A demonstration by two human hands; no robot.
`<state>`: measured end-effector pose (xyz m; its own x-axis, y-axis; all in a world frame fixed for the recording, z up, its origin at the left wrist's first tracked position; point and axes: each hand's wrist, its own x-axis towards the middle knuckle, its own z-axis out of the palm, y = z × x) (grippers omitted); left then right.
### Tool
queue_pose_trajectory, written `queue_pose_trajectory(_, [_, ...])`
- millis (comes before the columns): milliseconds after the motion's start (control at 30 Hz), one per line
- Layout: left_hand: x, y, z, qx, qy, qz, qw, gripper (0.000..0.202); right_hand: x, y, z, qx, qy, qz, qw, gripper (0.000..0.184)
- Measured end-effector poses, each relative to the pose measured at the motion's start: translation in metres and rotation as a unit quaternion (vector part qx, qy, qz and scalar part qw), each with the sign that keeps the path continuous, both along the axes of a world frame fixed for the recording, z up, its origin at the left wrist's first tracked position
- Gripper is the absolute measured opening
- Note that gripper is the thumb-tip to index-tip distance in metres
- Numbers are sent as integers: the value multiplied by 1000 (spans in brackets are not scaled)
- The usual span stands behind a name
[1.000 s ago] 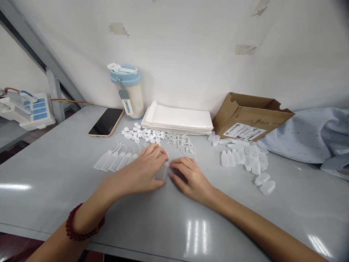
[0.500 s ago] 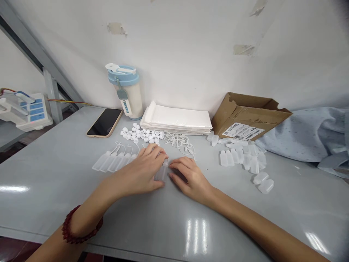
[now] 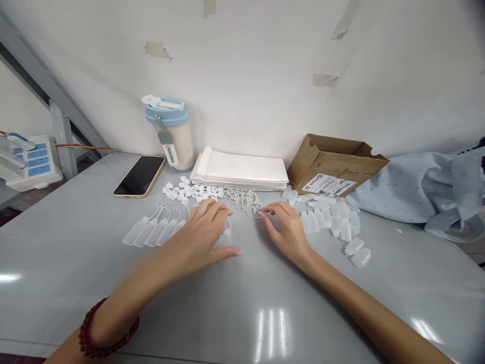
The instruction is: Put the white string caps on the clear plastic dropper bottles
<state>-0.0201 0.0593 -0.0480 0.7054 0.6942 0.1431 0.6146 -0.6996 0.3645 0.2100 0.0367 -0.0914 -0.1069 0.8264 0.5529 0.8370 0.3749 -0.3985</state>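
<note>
My left hand (image 3: 204, 230) is spread over the table, its thumb apart from the fingers. Partly hidden beneath it, a small translucent plastic bottle (image 3: 226, 234) shows a thin white cord curving from its top. To the left lies a row of similar bottles (image 3: 147, 232) with cords at their necks. My right hand (image 3: 290, 230) has thumb and forefinger pinched on a thin white cord (image 3: 251, 213) at the edge of a tangled pile of cords (image 3: 239, 197). Left of that pile are several small white caps (image 3: 191, 191).
Bottles without cords (image 3: 335, 217) lie at the right, before a cardboard box (image 3: 337, 167). At the back are a stack of white padded envelopes (image 3: 242, 169), a tumbler (image 3: 176, 141) and a phone (image 3: 139, 176). Light blue cloth (image 3: 397, 187) lies at the far right.
My right hand has moved away from the bottle, to the right and back, and now pinches a cord. The left hand has opened, with its thumb off the bottle.
</note>
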Motion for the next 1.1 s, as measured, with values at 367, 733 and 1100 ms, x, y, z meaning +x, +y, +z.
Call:
queue_pose_trajectory(367, [10, -5, -3, 79, -80, 42, 993, 26, 0, 2, 9, -64, 57, -24, 996, 10])
queue_pose_trajectory(733, [23, -17, -2, 27, -210, 1, 977, 15, -37, -35, 34, -234, 481, 37, 844, 14])
queue_pose_trajectory(1100, [28, -23, -4, 9, -248, -7, 969, 7, -34, -42, 38, -349, 585, 42, 731, 17])
